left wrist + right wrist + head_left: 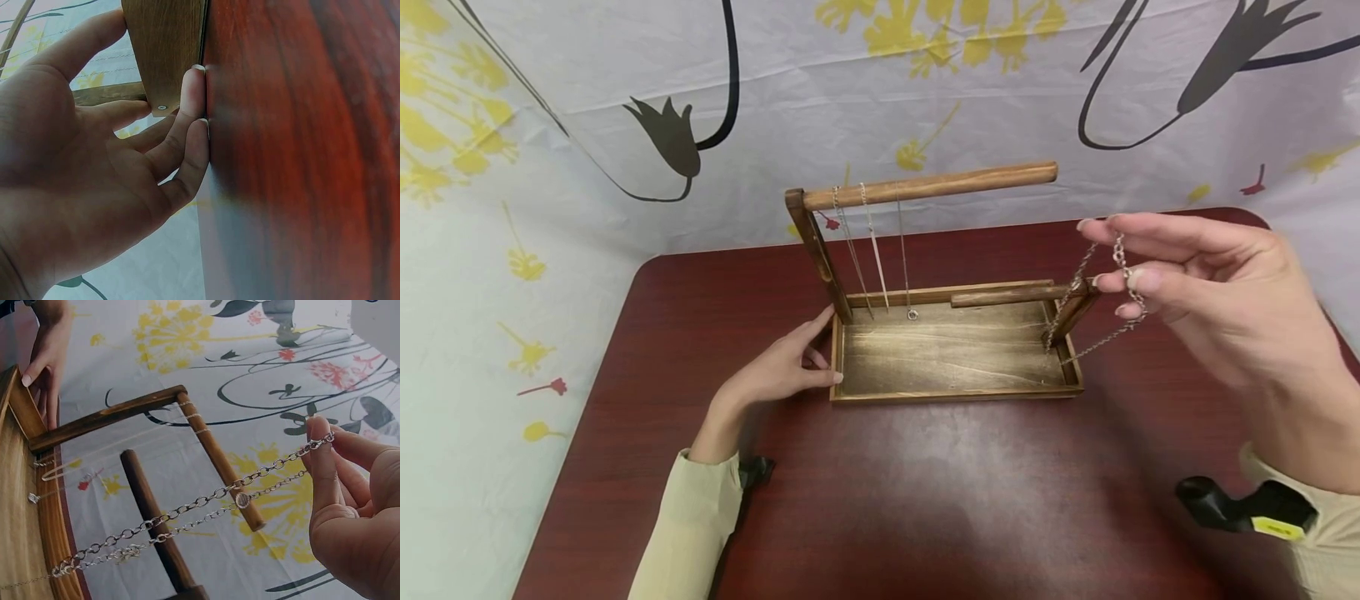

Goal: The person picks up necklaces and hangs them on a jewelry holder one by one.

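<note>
My right hand (1247,308) pinches a silver chain necklace (1082,271) between thumb and fingers at the right of the wooden jewelry stand (955,393). In the right wrist view the chain (200,499) slants down in two strands, with a small round tag (242,500) on it. Its lower part hangs over the tray's right end. My left hand (782,362) rests against the tray's left end, thumb at the front corner and fingers extended toward the back. Those fingers (194,94) touch the wooden end panel (165,50) close to the tabletop.
Several thin necklaces (875,242) hang from the stand's upper bar (940,183), one with a small ring-like pendant (913,315). A shorter, lower bar (1007,295) extends from the right post. A patterned cloth (865,108) stands behind the dark red table (955,500).
</note>
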### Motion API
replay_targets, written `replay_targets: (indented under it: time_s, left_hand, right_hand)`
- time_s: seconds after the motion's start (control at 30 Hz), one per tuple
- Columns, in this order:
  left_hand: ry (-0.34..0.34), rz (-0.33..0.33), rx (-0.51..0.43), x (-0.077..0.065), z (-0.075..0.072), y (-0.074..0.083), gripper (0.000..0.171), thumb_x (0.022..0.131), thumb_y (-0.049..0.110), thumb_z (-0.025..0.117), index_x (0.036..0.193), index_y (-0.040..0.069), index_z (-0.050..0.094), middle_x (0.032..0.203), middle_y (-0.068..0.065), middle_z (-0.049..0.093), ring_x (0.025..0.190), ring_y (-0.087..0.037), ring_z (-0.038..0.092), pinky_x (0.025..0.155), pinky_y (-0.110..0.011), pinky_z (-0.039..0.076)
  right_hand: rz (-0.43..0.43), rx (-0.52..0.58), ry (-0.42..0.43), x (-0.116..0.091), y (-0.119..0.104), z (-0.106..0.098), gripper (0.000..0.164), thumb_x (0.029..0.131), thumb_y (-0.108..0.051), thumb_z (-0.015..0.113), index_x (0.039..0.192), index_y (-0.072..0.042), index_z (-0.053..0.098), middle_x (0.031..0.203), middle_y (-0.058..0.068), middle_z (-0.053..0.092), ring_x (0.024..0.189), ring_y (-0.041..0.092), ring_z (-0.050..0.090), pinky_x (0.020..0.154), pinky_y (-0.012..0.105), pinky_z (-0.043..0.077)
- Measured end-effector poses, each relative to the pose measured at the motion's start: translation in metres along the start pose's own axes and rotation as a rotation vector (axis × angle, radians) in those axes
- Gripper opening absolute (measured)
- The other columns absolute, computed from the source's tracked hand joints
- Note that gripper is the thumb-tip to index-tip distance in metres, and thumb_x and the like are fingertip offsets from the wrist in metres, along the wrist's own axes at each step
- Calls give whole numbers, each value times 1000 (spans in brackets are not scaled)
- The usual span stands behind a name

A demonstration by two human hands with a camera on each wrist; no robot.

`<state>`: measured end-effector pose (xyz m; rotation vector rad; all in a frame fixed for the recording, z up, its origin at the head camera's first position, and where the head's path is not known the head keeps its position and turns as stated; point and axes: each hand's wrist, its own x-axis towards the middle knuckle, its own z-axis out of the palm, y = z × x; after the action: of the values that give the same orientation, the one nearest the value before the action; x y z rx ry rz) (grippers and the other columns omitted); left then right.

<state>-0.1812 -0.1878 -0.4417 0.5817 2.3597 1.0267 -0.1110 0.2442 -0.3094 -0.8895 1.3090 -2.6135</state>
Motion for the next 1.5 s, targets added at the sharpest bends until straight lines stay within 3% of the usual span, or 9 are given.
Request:
replay_targets:
  time_s: [0.47,0.6,0.73,0.87,1.17,1.5]
  left_hand:
    - [-2,-1,-6,2,-1,-1,100,89,28,77,161,27,8,154,-9,31,93,-15,64,78,-35,52]
    - [-1,-3,-7,2,-1,0,100,89,27,77,161,27,8,149,-9,38,92,-15,64,77,-35,51]
    - [-2,-14,-9,1,-1,0,100,89,28,77,161,29,8,121,-7,61,89,-15,66,76,-36,51]
    - [-5,-26,-9,0,-1,1,100,88,30,77,161,30,8,98,-4,68,87,-15,66,75,-36,50]
    - [-9,-37,-19,-2,0,2,100,88,28,78,161,29,9,102,-5,67,87,-15,66,76,-36,50]
    - [-7,-31,-6,-2,0,2,100,88,29,78,161,29,9,95,-3,68,85,-15,66,77,-36,50]
  right_hand:
    - [-149,140,-29,3,-21,-23,47,84,37,36,131,31,35,134,45,42,95,52,66,67,46,58]
    - [-149,149,29,-1,-31,-29,50,86,35,31,136,28,34,137,42,42,88,51,67,62,46,58]
    - [-154,132,90,-5,-38,-36,52,89,32,24,140,25,32,140,40,41,83,49,69,59,45,57]
    - [-138,147,126,-6,-41,-44,52,91,29,21,142,23,31,142,38,41,83,50,68,59,46,57]
    - [-127,97,194,-2,-44,-58,51,93,28,21,142,22,32,141,37,42,80,48,69,58,45,57]
    - [-121,88,129,9,-42,-58,49,95,26,21,143,22,30,141,36,43,85,48,69,63,48,56]
